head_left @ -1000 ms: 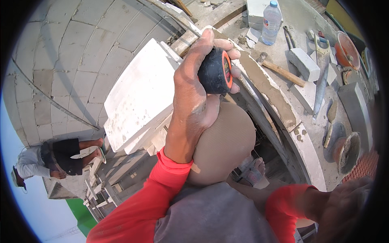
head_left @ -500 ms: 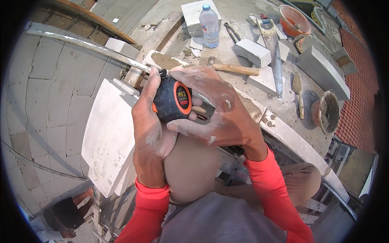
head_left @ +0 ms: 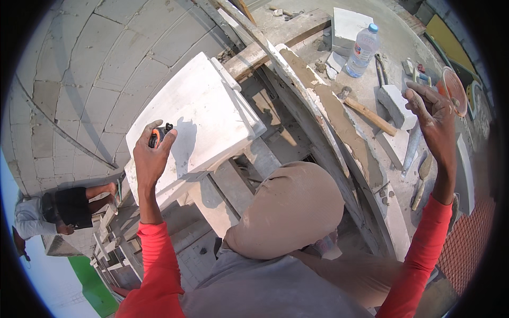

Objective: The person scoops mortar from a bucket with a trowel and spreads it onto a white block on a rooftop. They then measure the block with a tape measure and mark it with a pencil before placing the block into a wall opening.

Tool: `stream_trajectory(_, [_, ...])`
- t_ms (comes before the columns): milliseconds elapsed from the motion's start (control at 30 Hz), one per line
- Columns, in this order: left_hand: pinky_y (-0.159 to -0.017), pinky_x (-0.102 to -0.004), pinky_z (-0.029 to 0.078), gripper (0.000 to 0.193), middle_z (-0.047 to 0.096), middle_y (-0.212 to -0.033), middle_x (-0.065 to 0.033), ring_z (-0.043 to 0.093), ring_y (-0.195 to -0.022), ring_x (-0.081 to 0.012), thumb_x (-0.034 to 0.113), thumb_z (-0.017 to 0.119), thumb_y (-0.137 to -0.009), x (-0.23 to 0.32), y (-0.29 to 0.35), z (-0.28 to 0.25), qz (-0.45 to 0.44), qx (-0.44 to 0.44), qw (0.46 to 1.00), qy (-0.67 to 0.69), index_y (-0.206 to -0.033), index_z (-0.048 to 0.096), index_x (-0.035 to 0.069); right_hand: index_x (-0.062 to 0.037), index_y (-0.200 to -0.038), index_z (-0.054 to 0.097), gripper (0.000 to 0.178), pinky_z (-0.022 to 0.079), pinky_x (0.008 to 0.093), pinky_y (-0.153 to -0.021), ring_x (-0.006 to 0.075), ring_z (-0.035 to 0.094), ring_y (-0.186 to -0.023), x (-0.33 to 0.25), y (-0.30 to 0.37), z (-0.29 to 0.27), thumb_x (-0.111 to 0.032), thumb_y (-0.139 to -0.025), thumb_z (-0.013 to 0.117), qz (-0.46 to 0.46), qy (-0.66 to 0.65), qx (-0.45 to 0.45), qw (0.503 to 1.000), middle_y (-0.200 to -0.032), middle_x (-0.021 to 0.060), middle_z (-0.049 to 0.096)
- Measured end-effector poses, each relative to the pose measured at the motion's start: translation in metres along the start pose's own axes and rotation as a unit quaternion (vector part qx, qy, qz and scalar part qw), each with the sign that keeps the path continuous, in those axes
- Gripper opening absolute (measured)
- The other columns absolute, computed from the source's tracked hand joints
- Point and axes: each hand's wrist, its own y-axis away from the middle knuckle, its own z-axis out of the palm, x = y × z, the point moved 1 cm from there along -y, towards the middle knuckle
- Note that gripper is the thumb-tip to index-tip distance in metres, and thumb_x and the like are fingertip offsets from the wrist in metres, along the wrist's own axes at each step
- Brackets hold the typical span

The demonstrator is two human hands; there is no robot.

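My left hand (head_left: pixel 150 161) is closed around a black and orange tape measure (head_left: pixel 154 140), mostly hidden by the fingers. It is over a stack of white blocks (head_left: pixel 196 90) at my left, and its shadow falls on the top block. Out at the right, my right hand (head_left: pixel 439 108) is raised with fingers half bent and thumb apart, and nothing shows in it. Below and beside that hand are a small white block (head_left: pixel 396 107), a handsaw (head_left: pixel 411 151) and a wooden-handled hammer (head_left: pixel 371 116).
A mortar-smeared wall top (head_left: pixel 339 114) runs diagonally past my knee. Beyond it are a water bottle (head_left: pixel 362 50), pincers (head_left: pixel 381 69), a trowel (head_left: pixel 422 177) and an orange bucket (head_left: pixel 452 93). Planks (head_left: pixel 230 185) span a gap below. Another person (head_left: pixel 63 209) is at the lower left.
My hands, earlier together around the tape measure, are now far apart. The left has carried it over the white blocks; the right has let go and swung right. The view has turned left.
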Motion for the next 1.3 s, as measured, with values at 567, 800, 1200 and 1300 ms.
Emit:
stream_trajectory(567, [-0.093, -0.033, 0.055, 0.043, 0.071, -0.112, -0.0112, 0.066, -0.102, -0.0162, 0.028, 0.072, -0.105, -0.006, 0.02, 0.064, 0.031, 0.132, 0.983, 0.125, -0.135, 0.068, -0.003, -0.002, -0.117, 0.079, 0.025, 0.055, 0.0387, -0.093, 0.03, 0.068, -0.106, 0.071, 0.137, -0.052, -0.02, -0.099, 0.077, 0.092, 0.287, 0.051, 0.952, -0.115, 0.0185, 0.075])
stream_trajectory(800, [-0.081, -0.0259, 0.058, 0.04, 0.076, -0.093, -0.0061, 0.068, -0.082, -0.0097, 0.029, 0.07, -0.108, 0.108, 0.081, 0.169, -0.012, -0.363, 0.871, 0.33, -0.131, 0.069, -0.004, -0.0054, -0.121, 0.078, 0.025, 0.049, 0.042, -0.105, 0.0317, 0.067, -0.113, 0.06, 0.168, -0.037, -0.017, -0.1, 0.074, -0.076, 0.203, 0.044, 0.975, -0.117, 0.0155, 0.076])
stream_trajectory(1200, [-0.087, -0.0338, 0.058, 0.035, 0.075, -0.091, -0.0173, 0.072, -0.093, -0.0248, 0.031, 0.06, -0.111, 0.165, 0.159, 0.098, -0.114, -0.528, 0.749, 0.383, -0.123, 0.073, 0.0, 0.0085, -0.105, 0.073, 0.021, 0.052, 0.041, -0.076, 0.03, 0.065, -0.07, 0.16, 0.151, -0.039, 0.0, -0.093, 0.058, -0.043, 0.018, 0.066, 0.997, -0.079, 0.0248, 0.064])
stream_trajectory(1300, [-0.099, -0.0334, 0.055, 0.035, 0.075, -0.11, -0.0124, 0.07, -0.106, -0.0231, 0.029, 0.064, -0.109, 0.159, 0.153, 0.092, 0.057, -0.452, 0.813, 0.364, -0.131, 0.073, 0.005, 0.0087, -0.105, 0.073, 0.022, 0.052, 0.0403, -0.076, 0.0289, 0.065, -0.072, 0.166, 0.14, -0.046, 0.002, -0.092, 0.058, -0.025, 0.094, 0.093, 0.991, -0.079, 0.0234, 0.065])
